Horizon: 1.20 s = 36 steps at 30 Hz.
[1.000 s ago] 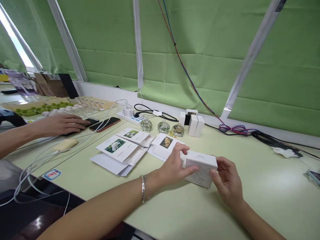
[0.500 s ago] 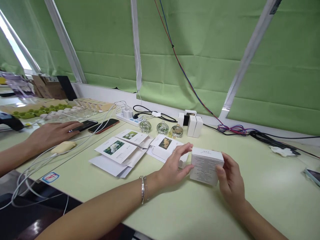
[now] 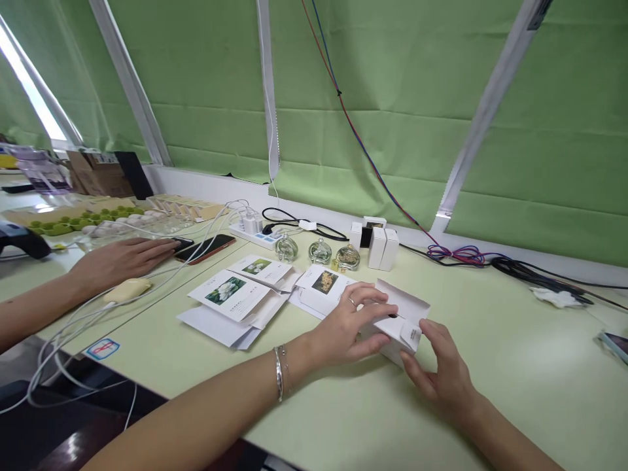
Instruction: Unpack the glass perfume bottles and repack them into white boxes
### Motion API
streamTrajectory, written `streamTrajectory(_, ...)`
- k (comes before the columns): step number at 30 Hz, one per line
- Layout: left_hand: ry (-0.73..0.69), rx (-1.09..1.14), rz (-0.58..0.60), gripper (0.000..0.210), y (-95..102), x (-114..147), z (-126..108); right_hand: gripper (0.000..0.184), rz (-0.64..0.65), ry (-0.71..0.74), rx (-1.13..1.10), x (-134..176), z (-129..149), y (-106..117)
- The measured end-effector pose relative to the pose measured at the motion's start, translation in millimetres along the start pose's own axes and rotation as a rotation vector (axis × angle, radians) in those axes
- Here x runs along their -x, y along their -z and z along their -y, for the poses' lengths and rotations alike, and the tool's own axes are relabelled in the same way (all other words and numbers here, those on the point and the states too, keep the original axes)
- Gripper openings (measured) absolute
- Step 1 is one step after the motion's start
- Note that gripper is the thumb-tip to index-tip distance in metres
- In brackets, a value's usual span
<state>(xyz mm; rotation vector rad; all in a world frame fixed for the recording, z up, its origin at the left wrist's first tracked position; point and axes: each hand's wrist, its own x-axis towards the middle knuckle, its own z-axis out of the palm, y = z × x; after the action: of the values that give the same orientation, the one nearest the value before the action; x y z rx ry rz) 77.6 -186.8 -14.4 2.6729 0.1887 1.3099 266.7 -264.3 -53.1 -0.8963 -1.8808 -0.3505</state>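
A small white carton [image 3: 402, 335] stands tilted between my hands, its top flap raised at the back and a side flap folded over the top. My left hand [image 3: 350, 325], with a ring and bracelets, is closed on its left side, fingers over the top edge. My right hand [image 3: 444, 366] grips the right end, thumb low on the side and index finger at the corner of the flap. The carton's inside is mostly hidden. Just left lies a white flower-print carton [image 3: 314, 297]. Flat flower-print cartons [image 3: 235, 297] are stacked further left.
Round glass bottles [image 3: 320, 250] stand behind the cartons. Small white boxes [image 3: 383, 248] are at the wall, near bundled cables [image 3: 456, 254]. At left, another person's hand [image 3: 127, 258] rests by phones [image 3: 206, 250]; white cables and a power strip [image 3: 255, 234] lie there.
The carton has turned from its printed face to its top, and the top flap now stands up. My left hand has moved right onto it. The other person's hand has shifted slightly.
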Motion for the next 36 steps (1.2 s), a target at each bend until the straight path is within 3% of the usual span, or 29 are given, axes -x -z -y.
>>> streamTrajectory(5, -0.039, 0.04, 0.031, 0.03, -0.1, -2, -3, 0.067, -0.151, -0.134, -0.217, 3, 0, -5)
streamTrajectory(7, 0.003, 0.08, 0.05, 0.033, 1.4, -2, -3, 0.069, -0.144, -0.221, -0.353, 1, 1, -6)
streamTrajectory(9, 0.023, 0.117, 0.083, 0.036, 4.3, -1, -3, 0.075, 0.042, -0.401, -0.505, 0, 1, -5)
streamTrajectory(11, 0.028, 0.149, 0.119, 0.035, 7.5, -1, -2, 0.079, 0.349, -0.589, -0.639, -1, 0, -3)
streamTrajectory(13, 0.035, 0.17, 0.147, 0.033, 9.4, 0, -2, 0.071, 0.594, -0.675, -0.707, -3, -2, 1)
streamTrajectory(15, 0.035, 0.179, 0.156, 0.031, 8.9, 1, -3, 0.063, 0.693, -0.685, -0.703, -7, -4, 6)
streamTrajectory(21, -0.055, 0.066, 0.155, 0.009, 2.7, 2, 4, 0.077, 0.721, -0.652, -0.572, -23, -7, 23)
streamTrajectory(25, -0.061, 0.047, 0.303, 0.004, 10.1, -2, 9, 0.073, 0.722, -0.659, -0.46, -25, -12, 25)
streamTrajectory(27, -0.052, 0.097, 0.373, 0.013, 15.1, -4, 8, 0.074, 0.742, -0.663, -0.393, -24, -14, 23)
streamTrajectory(30, 0.086, 0.048, 0.386, 0.02, 17.9, -8, 2, 0.078, 0.786, -0.629, -0.298, -21, -15, 22)
streamTrajectory(33, 0.256, -0.111, 0.398, 0.01, 14.4, -10, -6, 0.079, 0.815, -0.575, -0.228, -19, -16, 21)
streamTrajectory(36, 0.299, -0.241, 0.436, 0.016, 9.3, -10, -10, 0.08, 0.815, -0.591, -0.195, -18, -16, 22)
